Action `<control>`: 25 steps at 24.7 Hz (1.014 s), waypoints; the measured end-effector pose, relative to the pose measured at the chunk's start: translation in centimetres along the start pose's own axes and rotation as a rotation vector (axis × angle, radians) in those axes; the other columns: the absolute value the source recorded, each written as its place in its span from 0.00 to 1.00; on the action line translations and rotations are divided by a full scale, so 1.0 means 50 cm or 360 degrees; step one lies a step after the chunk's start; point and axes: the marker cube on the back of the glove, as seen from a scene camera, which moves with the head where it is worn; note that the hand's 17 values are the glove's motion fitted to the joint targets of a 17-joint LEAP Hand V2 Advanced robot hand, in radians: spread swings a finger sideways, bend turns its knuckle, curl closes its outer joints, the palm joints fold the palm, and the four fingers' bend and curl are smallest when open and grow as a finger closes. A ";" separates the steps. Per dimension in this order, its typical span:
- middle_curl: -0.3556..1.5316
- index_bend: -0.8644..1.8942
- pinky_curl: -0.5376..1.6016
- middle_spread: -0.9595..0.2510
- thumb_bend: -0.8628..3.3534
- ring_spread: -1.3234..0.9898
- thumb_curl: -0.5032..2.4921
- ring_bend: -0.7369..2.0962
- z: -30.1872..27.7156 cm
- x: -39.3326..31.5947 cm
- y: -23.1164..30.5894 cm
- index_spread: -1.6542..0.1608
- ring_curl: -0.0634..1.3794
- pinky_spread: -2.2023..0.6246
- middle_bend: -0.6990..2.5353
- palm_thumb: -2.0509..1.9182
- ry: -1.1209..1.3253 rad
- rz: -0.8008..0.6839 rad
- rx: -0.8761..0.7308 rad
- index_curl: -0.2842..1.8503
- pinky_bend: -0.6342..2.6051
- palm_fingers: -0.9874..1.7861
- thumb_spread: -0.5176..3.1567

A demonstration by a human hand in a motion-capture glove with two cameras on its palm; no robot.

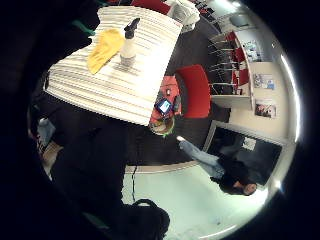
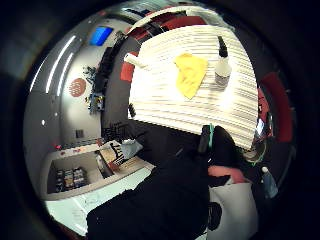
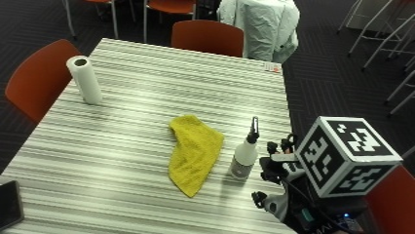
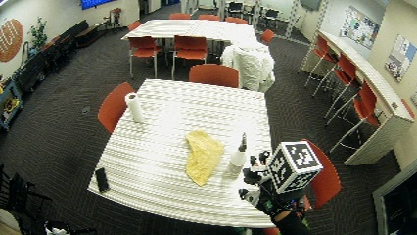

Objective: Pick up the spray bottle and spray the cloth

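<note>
standing upright on the striped table (image 3: 129, 122): spray bottle (image 3: 245, 155), white-bodied with a black nozzle, just beside the long edge of the crumpled yellow cloth (image 3: 192, 152), not touching it. hovering near the bottle at the table's edge, apart from it and holding nothing: gloved right hand (image 3: 277, 168), fingers too hidden to tell how far open. farther off on the table, upright paper towel roll (image 3: 85, 79); at one corner, a dark phone (image 3: 9, 204).
</note>
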 end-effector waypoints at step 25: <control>0.28 0.37 0.40 0.80 0.27 0.62 0.28 0.42 0.063 -0.014 0.015 0.73 0.21 0.83 0.27 0.70 -0.0180 0.0001 -0.0044 0.24 0.38 0.46 0.40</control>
